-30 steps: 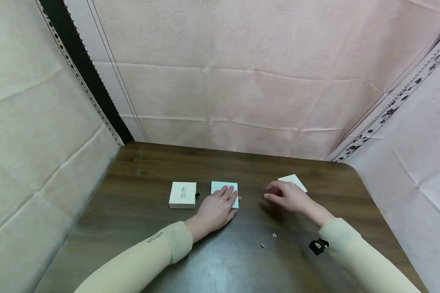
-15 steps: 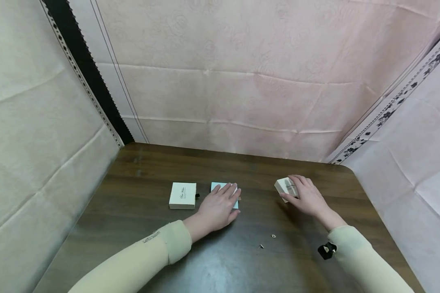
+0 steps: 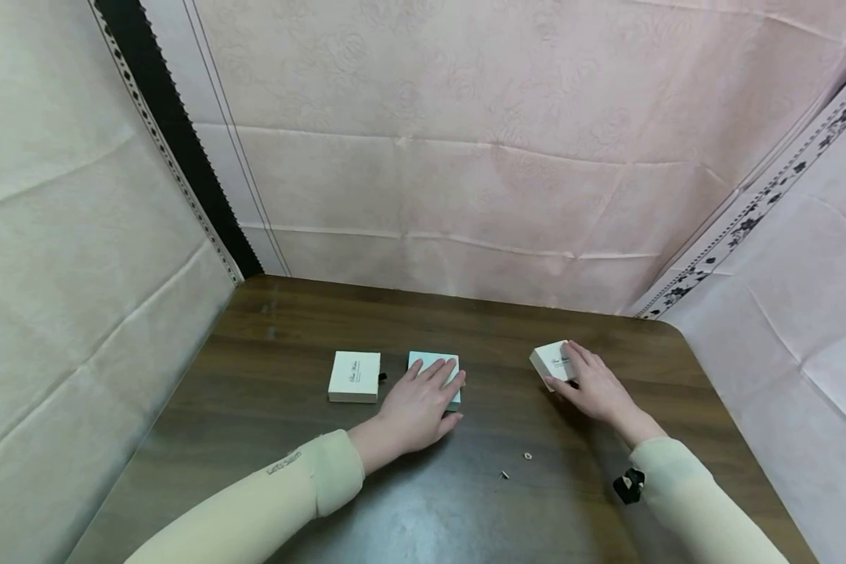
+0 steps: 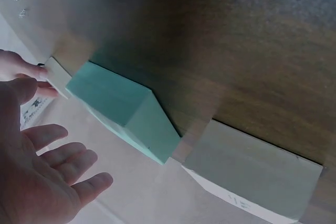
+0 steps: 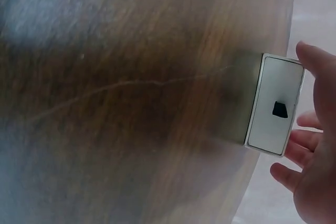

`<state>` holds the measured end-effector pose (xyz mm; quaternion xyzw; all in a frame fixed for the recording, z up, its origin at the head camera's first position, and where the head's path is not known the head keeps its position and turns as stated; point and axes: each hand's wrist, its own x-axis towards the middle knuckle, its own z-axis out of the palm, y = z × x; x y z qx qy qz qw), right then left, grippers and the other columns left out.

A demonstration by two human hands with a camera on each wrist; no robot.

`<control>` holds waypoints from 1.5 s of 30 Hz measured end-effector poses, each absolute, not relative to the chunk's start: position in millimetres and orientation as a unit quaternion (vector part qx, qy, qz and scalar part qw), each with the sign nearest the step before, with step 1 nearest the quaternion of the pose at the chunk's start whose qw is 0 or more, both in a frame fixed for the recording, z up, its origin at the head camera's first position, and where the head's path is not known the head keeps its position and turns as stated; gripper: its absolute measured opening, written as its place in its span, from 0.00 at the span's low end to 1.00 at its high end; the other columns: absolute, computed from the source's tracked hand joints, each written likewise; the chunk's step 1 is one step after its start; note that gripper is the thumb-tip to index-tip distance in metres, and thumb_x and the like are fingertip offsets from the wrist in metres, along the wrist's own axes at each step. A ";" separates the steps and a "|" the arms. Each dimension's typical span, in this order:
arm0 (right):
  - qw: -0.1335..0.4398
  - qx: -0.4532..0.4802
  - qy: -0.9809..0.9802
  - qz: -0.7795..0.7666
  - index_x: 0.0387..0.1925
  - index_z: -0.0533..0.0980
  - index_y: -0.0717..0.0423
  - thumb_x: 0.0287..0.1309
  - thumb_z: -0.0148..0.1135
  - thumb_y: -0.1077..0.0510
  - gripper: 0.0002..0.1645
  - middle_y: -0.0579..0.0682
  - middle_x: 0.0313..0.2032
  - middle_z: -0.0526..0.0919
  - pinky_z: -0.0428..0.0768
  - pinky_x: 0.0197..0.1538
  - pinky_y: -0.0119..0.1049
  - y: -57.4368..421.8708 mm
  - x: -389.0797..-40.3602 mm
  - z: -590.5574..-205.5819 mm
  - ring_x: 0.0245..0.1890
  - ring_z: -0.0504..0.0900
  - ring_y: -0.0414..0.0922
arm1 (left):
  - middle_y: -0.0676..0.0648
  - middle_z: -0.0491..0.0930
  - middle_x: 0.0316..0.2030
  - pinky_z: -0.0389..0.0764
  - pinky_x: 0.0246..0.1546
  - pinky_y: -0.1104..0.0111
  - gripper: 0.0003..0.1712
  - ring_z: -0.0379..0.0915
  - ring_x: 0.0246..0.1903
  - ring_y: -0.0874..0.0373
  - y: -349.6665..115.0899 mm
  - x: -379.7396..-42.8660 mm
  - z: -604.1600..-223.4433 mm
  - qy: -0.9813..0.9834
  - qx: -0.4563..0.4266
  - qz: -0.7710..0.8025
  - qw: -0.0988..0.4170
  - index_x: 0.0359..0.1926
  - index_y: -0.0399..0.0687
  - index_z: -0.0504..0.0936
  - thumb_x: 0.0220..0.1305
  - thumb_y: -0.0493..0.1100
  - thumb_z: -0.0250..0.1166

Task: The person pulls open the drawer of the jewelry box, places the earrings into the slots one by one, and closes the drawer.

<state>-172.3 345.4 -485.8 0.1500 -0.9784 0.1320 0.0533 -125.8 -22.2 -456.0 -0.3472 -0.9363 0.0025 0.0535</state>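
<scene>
My left hand (image 3: pixel 419 403) lies with fingers spread over a pale turquoise box (image 3: pixel 421 359) in the head view; the left wrist view shows those fingers above the turquoise box (image 4: pixel 113 93), relaxed and apart from it. Farther right, my right hand (image 3: pixel 595 388) holds a white lettered box (image 3: pixel 548 360) between thumb and fingers. The right wrist view shows the end of this white box (image 5: pixel 270 129) with a black pull tab (image 5: pixel 280 109), thumb at its upper corner and fingers along the far side. A second white lettered box (image 3: pixel 353 376), also black-tabbed, sits left of the turquoise one.
Two tiny silvery pieces lie on the brown wooden table (image 3: pixel 268 462) toward the front: a ring-like piece (image 3: pixel 527 455) and a thin piece (image 3: pixel 504 475). Pale cloth walls (image 3: pixel 430 196) stand behind the table and at both sides.
My right hand has moved right onto the right-hand white box and taken hold of it; the box has shifted slightly left and its lettering now shows. My left hand stays over the turquoise box.
</scene>
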 end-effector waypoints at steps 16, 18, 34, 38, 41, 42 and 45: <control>0.039 0.247 -0.962 0.106 0.76 0.68 0.69 0.67 0.73 0.53 0.43 0.70 0.76 0.68 0.72 0.71 0.66 329.5 -162.9 -480.7 0.74 0.69 0.69 | 0.44 0.68 0.78 0.65 0.77 0.48 0.37 0.66 0.77 0.50 -25.0 -120.8 -462.9 -0.932 -0.358 0.012 0.060 0.79 0.52 0.71 0.79 0.64 0.59; 0.046 0.270 -0.956 0.104 0.75 0.69 0.68 0.65 0.74 0.54 0.43 0.69 0.75 0.69 0.74 0.69 0.65 326.8 -161.9 -480.9 0.73 0.70 0.68 | 0.44 0.68 0.78 0.65 0.77 0.48 0.37 0.65 0.77 0.50 -24.8 -121.0 -463.7 -0.931 -0.359 0.014 0.060 0.79 0.52 0.71 0.79 0.64 0.59; 0.013 0.368 -0.926 0.083 0.78 0.69 0.57 0.64 0.76 0.59 0.44 0.64 0.78 0.66 0.82 0.62 0.60 298.5 -155.2 -474.1 0.73 0.72 0.65 | 0.45 0.67 0.79 0.64 0.78 0.49 0.37 0.64 0.78 0.51 -23.1 -120.8 -465.3 -0.926 -0.372 0.026 0.052 0.80 0.52 0.70 0.79 0.64 0.58; 0.021 0.396 -0.915 0.072 0.78 0.70 0.56 0.61 0.78 0.60 0.46 0.63 0.77 0.68 0.80 0.65 0.60 289.7 -156.2 -472.3 0.73 0.73 0.64 | 0.45 0.67 0.79 0.63 0.78 0.49 0.38 0.63 0.78 0.51 -22.3 -121.3 -464.7 -0.925 -0.375 0.025 0.048 0.80 0.52 0.69 0.80 0.64 0.58; 0.019 0.407 -0.911 0.069 0.78 0.70 0.56 0.61 0.79 0.60 0.46 0.63 0.77 0.68 0.78 0.67 0.59 285.4 -156.5 -471.3 0.73 0.73 0.62 | 0.45 0.66 0.79 0.63 0.78 0.48 0.38 0.63 0.78 0.51 -21.3 -121.4 -464.7 -0.925 -0.376 0.022 0.044 0.81 0.51 0.69 0.80 0.64 0.58; 0.017 0.408 -0.910 0.068 0.78 0.70 0.56 0.61 0.79 0.60 0.46 0.62 0.77 0.68 0.78 0.67 0.59 284.6 -156.5 -471.1 0.73 0.73 0.62 | 0.45 0.66 0.79 0.63 0.78 0.48 0.38 0.62 0.79 0.51 -20.8 -121.3 -464.8 -0.925 -0.377 0.021 0.042 0.81 0.51 0.69 0.80 0.64 0.58; 0.017 0.406 -0.912 0.066 0.78 0.70 0.55 0.61 0.78 0.59 0.46 0.62 0.77 0.68 0.77 0.69 0.58 284.2 -156.0 -471.6 0.74 0.73 0.61 | 0.45 0.66 0.79 0.63 0.78 0.49 0.38 0.63 0.78 0.51 -18.2 -121.5 -465.3 -0.925 -0.378 0.020 0.042 0.80 0.52 0.69 0.79 0.63 0.59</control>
